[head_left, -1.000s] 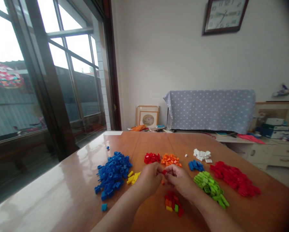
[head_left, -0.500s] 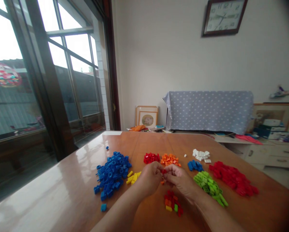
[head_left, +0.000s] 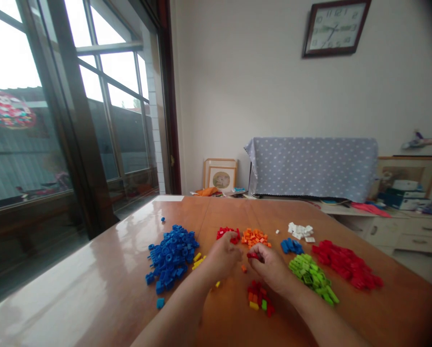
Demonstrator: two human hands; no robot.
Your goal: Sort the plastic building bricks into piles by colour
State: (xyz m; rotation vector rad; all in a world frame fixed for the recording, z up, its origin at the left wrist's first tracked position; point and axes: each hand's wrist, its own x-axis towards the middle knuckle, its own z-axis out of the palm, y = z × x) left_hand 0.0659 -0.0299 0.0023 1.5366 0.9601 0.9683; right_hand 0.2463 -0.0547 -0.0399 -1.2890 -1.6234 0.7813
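My right hand (head_left: 269, 267) is closed on a small red brick (head_left: 253, 255), pinched between thumb and fingers above the table. Just to its left, my left hand (head_left: 224, 255) has its fingers apart and seems to hold nothing. Its fingertips reach over the near side of a small red brick pile (head_left: 223, 233) and partly cover it. An orange brick (head_left: 243, 269) lies between the hands. Nearer to me sits a cluster of red, orange, yellow and green bricks (head_left: 259, 298). Some yellow bricks (head_left: 197, 260) are partly hidden by my left arm.
Blue bricks (head_left: 174, 255) are heaped at left; orange bricks (head_left: 255, 237) lie beyond my hands. To the right are small blue bricks (head_left: 291, 246), white bricks (head_left: 299, 231), lime green bricks (head_left: 311, 277) and a large red pile (head_left: 346, 265), all on the wooden table (head_left: 103, 289).
My hands have parted. The left has let go, opened and moved up toward the small red pile; the right keeps the red brick. The view has shifted slightly.
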